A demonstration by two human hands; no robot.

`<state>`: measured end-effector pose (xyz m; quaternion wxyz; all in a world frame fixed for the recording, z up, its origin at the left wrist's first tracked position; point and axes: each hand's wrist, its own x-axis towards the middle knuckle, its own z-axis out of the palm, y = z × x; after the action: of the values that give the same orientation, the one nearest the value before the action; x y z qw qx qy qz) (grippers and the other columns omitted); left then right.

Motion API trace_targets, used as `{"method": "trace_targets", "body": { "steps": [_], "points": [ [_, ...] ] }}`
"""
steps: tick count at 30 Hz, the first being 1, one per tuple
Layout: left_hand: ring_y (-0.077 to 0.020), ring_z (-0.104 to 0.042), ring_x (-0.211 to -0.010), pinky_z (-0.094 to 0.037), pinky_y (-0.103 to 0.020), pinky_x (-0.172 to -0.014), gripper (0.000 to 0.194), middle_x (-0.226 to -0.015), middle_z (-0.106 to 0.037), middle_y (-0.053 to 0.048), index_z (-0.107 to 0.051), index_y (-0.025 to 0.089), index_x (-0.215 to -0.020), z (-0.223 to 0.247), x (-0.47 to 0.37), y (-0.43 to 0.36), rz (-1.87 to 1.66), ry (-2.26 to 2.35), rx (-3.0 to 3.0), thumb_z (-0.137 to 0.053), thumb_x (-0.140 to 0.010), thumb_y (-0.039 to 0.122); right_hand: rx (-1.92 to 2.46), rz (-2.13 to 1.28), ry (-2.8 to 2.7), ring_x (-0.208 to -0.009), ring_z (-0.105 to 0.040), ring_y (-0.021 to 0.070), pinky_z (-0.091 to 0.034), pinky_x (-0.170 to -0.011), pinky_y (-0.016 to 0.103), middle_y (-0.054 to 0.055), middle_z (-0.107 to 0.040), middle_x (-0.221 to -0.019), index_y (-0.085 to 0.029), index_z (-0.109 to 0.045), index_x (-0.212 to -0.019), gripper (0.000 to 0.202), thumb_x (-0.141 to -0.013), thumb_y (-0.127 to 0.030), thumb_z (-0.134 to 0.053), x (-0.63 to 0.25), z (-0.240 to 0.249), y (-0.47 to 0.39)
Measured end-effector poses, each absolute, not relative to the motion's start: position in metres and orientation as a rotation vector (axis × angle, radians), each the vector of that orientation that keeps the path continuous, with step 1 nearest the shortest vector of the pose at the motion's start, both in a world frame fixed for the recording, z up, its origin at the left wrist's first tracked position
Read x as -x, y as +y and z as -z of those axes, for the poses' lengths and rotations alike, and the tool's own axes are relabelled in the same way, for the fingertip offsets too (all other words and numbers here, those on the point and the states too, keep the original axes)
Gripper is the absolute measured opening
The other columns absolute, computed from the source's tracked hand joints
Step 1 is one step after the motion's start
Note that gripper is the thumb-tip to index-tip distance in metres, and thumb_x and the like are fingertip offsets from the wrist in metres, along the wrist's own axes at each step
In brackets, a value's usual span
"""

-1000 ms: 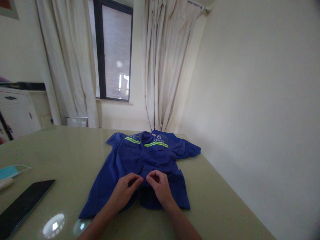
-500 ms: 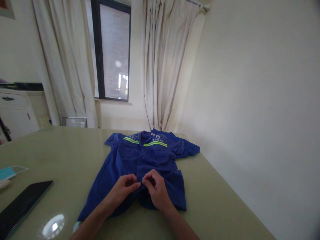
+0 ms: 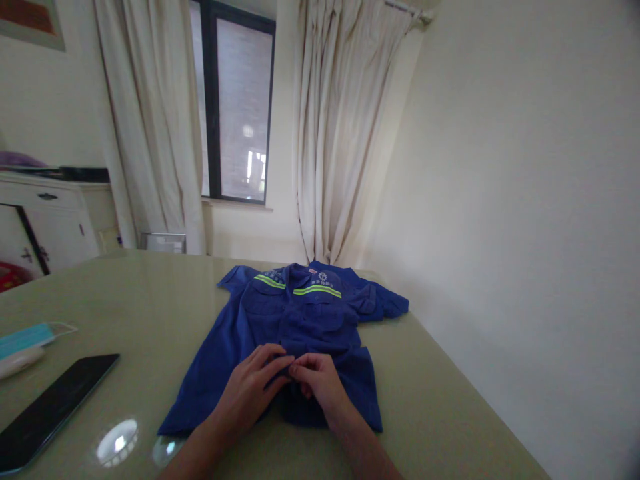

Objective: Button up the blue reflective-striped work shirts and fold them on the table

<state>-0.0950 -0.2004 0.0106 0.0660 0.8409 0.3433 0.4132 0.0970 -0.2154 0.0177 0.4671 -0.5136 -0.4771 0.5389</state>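
Observation:
A blue short-sleeved work shirt [image 3: 260, 333] lies front up on the table, its collar at the far end and its hem toward me. Yellow-green stripes and white printing cross its chest. Both hands meet at the lower front opening. My left hand [image 3: 257, 380] has its fingers and thumb closed on the shirt's front edge. Beside it, touching, my right hand [image 3: 317, 380] pinches the same edge between thumb and forefinger. The fingers hide the bit of cloth they hold, and I cannot make out a button there.
More folded blue cloth [image 3: 393, 301] lies under the shirt's far right side, by the wall. On the left of the green table [image 3: 150, 313] are a black tablet [image 3: 55, 407], a white rounded object [image 3: 20, 362] and a blue face mask [image 3: 27, 340]. Curtains [image 3: 335, 133] hang behind.
My hands have come closer together at the shirt's front, the left fingers now reaching over the edge. The whole view has shifted slightly, showing more of the left side.

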Motion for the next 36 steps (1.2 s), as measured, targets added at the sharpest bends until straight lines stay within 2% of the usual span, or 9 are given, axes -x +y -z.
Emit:
{"method": "trace_targets", "body": {
  "steps": [5,8,13,16,18,21,25,31,36],
  "points": [
    [-0.0192,-0.066,-0.094,-0.054,-0.030,-0.086,0.016,-0.100,-0.069,-0.004,-0.075,0.029,-0.103,-0.022,0.092,-0.202,-1.200,1.001,-2.325,-0.061,-0.098,0.036,1.215,-0.935,-1.494,-0.075,-0.060,0.0171,-0.046,-0.069,0.028,0.002,-0.066,-0.082,-0.019,-0.075,-0.087,0.025,-0.074,-0.041,-0.079,-0.101,-0.031,-0.226],
    [-0.0189,-0.067,-0.088,-0.053,-0.028,-0.080,0.025,-0.093,-0.069,-0.004,-0.074,0.024,-0.093,-0.029,0.092,-0.201,-1.148,0.988,-2.089,-0.059,-0.098,0.044,1.111,-0.732,-1.731,-0.097,-0.062,0.0206,-0.048,-0.085,0.030,0.003,-0.068,-0.106,-0.023,-0.073,-0.108,0.041,-0.069,-0.027,-0.085,-0.106,-0.042,-0.232],
    [-0.0190,-0.064,-0.066,-0.050,-0.029,-0.066,0.040,-0.068,-0.066,0.001,-0.066,0.022,-0.094,-0.023,0.099,-0.188,-1.023,1.035,-1.811,-0.043,-0.101,0.054,1.154,-0.854,-1.872,-0.077,-0.062,0.0155,-0.046,-0.073,0.024,-0.001,-0.069,-0.083,-0.020,-0.076,-0.098,0.026,-0.073,-0.014,-0.075,-0.121,-0.047,-0.236],
    [-0.0223,-0.066,-0.083,-0.050,-0.035,-0.082,0.029,-0.084,-0.069,-0.003,-0.065,0.023,-0.094,-0.015,0.102,-0.185,-1.029,1.216,-1.983,-0.045,-0.100,0.043,1.219,-1.218,-1.978,-0.069,-0.061,0.0155,-0.044,-0.061,0.023,-0.002,-0.069,-0.075,-0.020,-0.078,-0.094,0.033,-0.065,-0.032,-0.088,-0.130,-0.048,-0.239],
    [-0.0251,-0.063,-0.097,-0.047,-0.039,-0.091,0.019,-0.100,-0.069,-0.006,-0.068,0.023,-0.096,-0.011,0.102,-0.188,-0.937,1.280,-2.199,-0.052,-0.095,0.034,1.252,-1.367,-1.945,-0.061,-0.059,0.0151,-0.043,-0.055,0.023,-0.001,-0.067,-0.071,-0.020,-0.077,-0.095,0.038,-0.072,-0.049,-0.084,-0.129,-0.049,-0.240],
    [-0.0279,-0.058,-0.108,-0.044,-0.043,-0.095,0.026,-0.117,-0.066,-0.007,-0.069,0.027,-0.112,-0.007,0.099,-0.197,-0.741,1.285,-2.403,-0.058,-0.089,0.025,1.354,-0.977,-1.807,-0.064,-0.060,0.0161,-0.043,-0.059,0.025,0.000,-0.066,-0.072,-0.020,-0.072,-0.088,0.032,-0.089,-0.052,-0.067,-0.112,-0.047,-0.237],
    [-0.0241,-0.060,-0.108,-0.043,-0.039,-0.099,0.026,-0.113,-0.066,-0.006,-0.069,0.026,-0.103,-0.008,0.096,-0.198,-0.695,1.193,-2.398,-0.053,-0.087,0.015,1.603,-0.431,-1.752,-0.086,-0.066,0.0220,-0.045,-0.073,0.029,0.006,-0.071,-0.098,-0.023,-0.068,-0.104,0.023,-0.088,-0.039,-0.067,-0.083,-0.032,-0.227],
    [-0.0203,-0.067,-0.085,-0.045,-0.028,-0.073,0.013,-0.088,-0.072,-0.003,-0.067,0.021,-0.089,-0.017,0.092,-0.166,-0.462,1.371,-2.186,-0.062,-0.078,0.017,1.886,-0.443,-1.748,-0.098,-0.069,0.0291,-0.045,-0.077,0.034,0.009,-0.075,-0.103,-0.025,-0.074,-0.103,0.028,-0.079,-0.024,-0.060,-0.074,-0.020,-0.216],
    [-0.0229,-0.068,-0.081,-0.041,-0.028,-0.068,0.009,-0.083,-0.074,-0.004,-0.069,0.021,-0.080,-0.019,0.085,-0.151,-0.389,1.423,-2.149,-0.071,-0.073,0.027,1.961,-0.574,-1.616,-0.098,-0.070,0.0313,-0.045,-0.078,0.037,0.014,-0.076,-0.102,-0.022,-0.078,-0.094,0.027,-0.086,-0.025,-0.052,-0.081,-0.028,-0.199]
  ]
}}
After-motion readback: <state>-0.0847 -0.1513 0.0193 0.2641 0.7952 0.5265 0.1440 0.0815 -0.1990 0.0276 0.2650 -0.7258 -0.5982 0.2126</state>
